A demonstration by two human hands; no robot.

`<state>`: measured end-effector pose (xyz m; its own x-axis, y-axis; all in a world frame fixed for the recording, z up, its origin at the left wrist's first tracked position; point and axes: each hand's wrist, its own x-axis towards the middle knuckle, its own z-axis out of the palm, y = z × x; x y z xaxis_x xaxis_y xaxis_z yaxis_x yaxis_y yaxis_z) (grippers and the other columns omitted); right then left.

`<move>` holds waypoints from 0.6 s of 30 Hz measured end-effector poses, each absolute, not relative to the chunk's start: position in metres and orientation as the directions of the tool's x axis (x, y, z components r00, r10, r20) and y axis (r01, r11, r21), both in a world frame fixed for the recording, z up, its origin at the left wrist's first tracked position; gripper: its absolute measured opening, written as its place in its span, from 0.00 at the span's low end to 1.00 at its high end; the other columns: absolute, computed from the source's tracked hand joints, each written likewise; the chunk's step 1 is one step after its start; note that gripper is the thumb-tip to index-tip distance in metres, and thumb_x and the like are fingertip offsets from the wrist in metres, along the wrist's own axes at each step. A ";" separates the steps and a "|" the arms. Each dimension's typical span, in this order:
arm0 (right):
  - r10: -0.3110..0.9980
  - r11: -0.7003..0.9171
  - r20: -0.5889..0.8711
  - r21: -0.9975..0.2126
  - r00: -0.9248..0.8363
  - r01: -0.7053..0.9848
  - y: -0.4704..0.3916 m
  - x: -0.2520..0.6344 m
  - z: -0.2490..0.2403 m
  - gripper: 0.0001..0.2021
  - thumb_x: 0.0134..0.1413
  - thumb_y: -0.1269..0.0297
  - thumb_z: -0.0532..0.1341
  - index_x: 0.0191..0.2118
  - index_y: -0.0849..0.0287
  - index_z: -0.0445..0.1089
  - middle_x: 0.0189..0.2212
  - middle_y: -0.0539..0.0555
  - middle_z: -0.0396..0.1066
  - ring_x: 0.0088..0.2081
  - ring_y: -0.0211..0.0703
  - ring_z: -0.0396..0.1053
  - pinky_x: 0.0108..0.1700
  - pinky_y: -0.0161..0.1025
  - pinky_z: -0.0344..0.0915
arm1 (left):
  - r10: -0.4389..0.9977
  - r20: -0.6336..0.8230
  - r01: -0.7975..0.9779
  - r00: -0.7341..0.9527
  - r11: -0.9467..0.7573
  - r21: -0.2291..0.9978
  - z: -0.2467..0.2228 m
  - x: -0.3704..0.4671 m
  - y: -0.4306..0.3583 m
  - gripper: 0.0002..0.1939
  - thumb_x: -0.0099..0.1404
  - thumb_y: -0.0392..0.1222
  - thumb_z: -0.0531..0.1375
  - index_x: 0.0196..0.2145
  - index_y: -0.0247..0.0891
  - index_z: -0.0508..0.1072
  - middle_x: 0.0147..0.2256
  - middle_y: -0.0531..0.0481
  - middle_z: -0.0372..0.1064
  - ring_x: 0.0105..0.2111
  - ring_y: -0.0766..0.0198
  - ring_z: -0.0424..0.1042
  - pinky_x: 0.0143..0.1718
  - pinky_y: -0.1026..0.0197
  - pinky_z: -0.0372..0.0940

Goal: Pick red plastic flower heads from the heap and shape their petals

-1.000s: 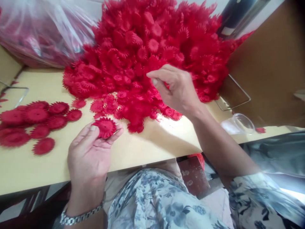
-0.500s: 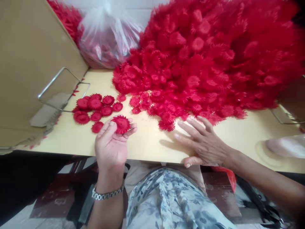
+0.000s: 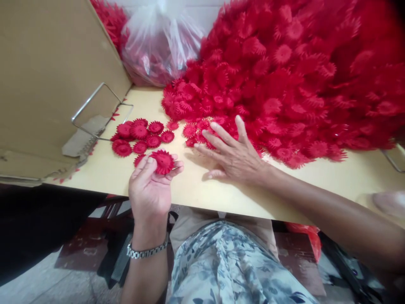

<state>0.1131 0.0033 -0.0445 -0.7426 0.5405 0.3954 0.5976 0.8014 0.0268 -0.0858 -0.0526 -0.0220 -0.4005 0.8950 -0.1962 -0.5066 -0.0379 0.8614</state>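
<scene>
Palm up near the table's front edge, my left hand (image 3: 150,190) pinches a red flower-shaped disc (image 3: 163,162) between thumb and fingers. Just behind it lies a small group of darker red discs (image 3: 139,130). My right hand (image 3: 232,154) is spread palm down, its fingers over the front edge of a large heap of red flower pieces (image 3: 272,76). Nothing shows in its grip; what lies under the fingers is hidden.
A cardboard box (image 3: 57,84) with a metal wire handle (image 3: 87,103) stands at the left. A clear plastic bag (image 3: 161,46) of red pieces sits behind. At the right edge is a blurred pale object (image 3: 390,202) on the table (image 3: 228,196).
My right hand has moved left and away from me, onto the front of the heap. My left hand still holds the disc. The view has shifted slightly.
</scene>
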 end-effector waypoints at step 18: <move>0.392 0.910 0.254 0.034 -0.884 0.413 -0.019 0.070 -0.060 0.36 0.54 0.36 0.44 0.64 0.48 0.49 0.61 0.58 0.55 0.64 0.58 0.44 0.61 0.67 0.32 | 0.867 -0.143 -0.482 -0.478 -0.123 0.868 -0.021 -0.114 -0.059 0.06 0.60 0.38 0.56 0.29 0.33 0.71 0.24 0.49 0.74 0.23 0.63 0.74 0.28 0.61 0.70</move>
<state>0.0697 -0.0192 -0.0601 -0.8845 0.3916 0.2537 0.4127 0.9102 0.0337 -0.1143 -0.0595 -0.0206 -0.4778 0.8668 -0.1427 -0.4818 -0.1227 0.8676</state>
